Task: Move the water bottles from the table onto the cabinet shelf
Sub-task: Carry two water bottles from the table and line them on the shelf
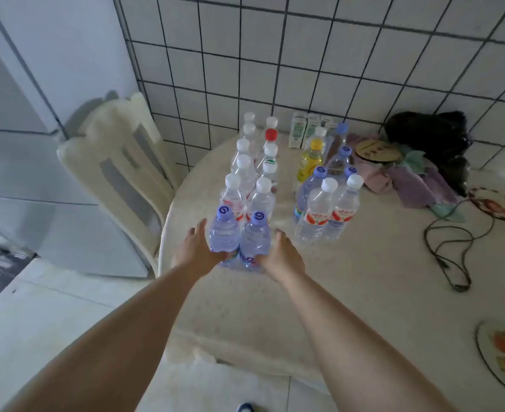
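Two rows of water bottles stand on the round white table (pixel 349 292). At the near end are two purple-capped bottles side by side. My left hand (pixel 196 252) grips the left purple-capped bottle (pixel 224 233) low on its body. My right hand (pixel 281 257) grips the right purple-capped bottle (pixel 255 237) the same way. Both bottles stand upright on the table. Behind them run white-capped bottles (pixel 261 197) and one red-capped bottle (pixel 270 135). A second cluster of bottles (pixel 328 209) stands to the right. No cabinet shelf is in view.
A cream chair (pixel 120 162) stands left of the table against a white fridge (pixel 37 144). Cartons (pixel 298 129), a yellow bottle (pixel 310 159), cloths (pixel 408 179), a dark bag (pixel 429 135), a black cable (pixel 453 248) and patterned plates (pixel 501 352) occupy the back and right. Tiled wall behind.
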